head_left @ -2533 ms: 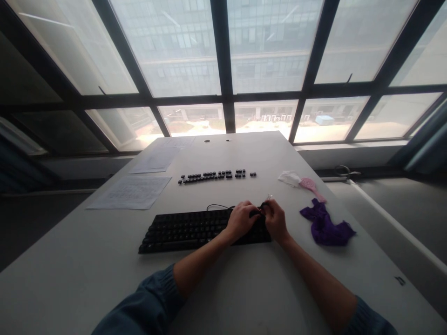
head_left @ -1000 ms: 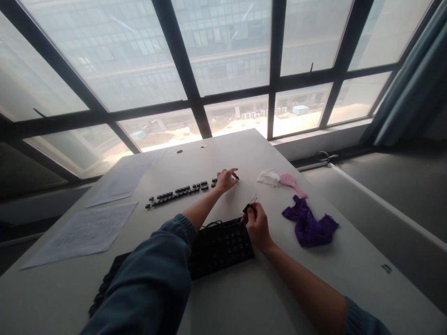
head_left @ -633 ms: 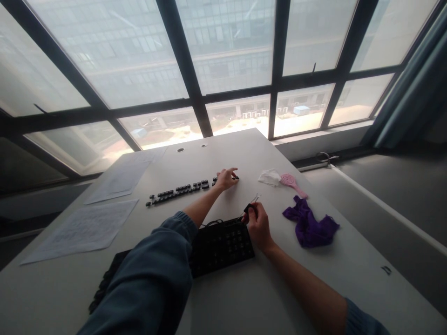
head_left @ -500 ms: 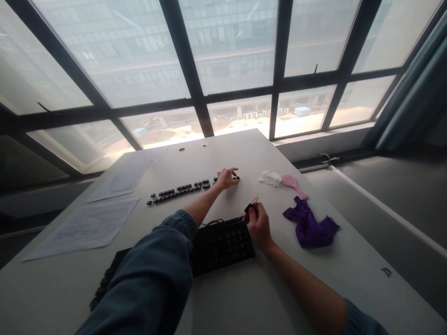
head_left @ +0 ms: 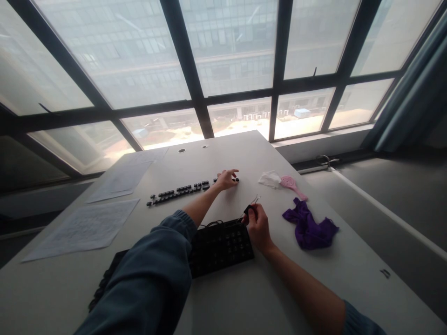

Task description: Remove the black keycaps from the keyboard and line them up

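Observation:
My left hand (head_left: 226, 180) reaches to the far right end of the rows of loose black keycaps (head_left: 179, 193), palm down over them. Its fingers are apart, and its fingertips are at the last few caps, partly hiding them. In my right hand (head_left: 257, 227) is a small keycap puller (head_left: 249, 209) with a black handle and thin wire prongs pointing up and away. That hand is closed round the handle, just above the right end of the black keyboard (head_left: 223, 249). My left sleeve covers the middle of the keyboard.
Right of my hands lie a white tissue (head_left: 270, 179), a pink hairbrush (head_left: 292, 186) and a purple cloth (head_left: 310, 225). Printed sheets (head_left: 84, 228) cover part of the left side. A small dark piece (head_left: 385, 273) rests near the right table edge. Windows stand beyond.
Almost nothing differs. My left hand stays at the right end of the keycaps, and my right hand still holds the puller; the view has shifted very slightly.

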{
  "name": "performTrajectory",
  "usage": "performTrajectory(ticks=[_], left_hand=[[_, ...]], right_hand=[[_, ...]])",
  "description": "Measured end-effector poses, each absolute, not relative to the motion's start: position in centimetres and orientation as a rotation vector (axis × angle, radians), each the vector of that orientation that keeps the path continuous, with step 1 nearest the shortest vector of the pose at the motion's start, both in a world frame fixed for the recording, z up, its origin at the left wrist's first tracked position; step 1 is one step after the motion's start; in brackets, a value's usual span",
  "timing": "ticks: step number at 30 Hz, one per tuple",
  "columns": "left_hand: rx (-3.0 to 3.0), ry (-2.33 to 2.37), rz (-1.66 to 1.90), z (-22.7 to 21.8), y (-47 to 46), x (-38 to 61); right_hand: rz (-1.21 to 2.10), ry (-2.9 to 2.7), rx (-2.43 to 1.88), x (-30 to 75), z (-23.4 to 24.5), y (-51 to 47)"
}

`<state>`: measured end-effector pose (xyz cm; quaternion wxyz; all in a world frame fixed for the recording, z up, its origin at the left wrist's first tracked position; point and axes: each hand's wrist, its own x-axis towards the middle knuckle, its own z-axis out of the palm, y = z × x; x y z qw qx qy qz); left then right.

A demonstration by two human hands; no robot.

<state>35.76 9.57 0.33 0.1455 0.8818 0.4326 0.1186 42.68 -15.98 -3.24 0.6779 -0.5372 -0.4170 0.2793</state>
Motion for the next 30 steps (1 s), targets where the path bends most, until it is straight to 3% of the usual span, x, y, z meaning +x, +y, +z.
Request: performTrajectory(ticks=[13,21,30], left_hand=[[2.562,1.298,0.345,3.9,8.6,31.6],[2.673,1.113,0.545,6.7,-2.7,28.3],[2.569,1.03,0.516,3.4,-12.8,26.3]], right_hand=[[0.62,-0.92,-1.156,42.7,-3.5,-15.7],[0.428,-1.098,-1.223,44.0,-2.9,-16.1],[0.305,-1.411,-1.239,44.4,-2.7,-17.0]])
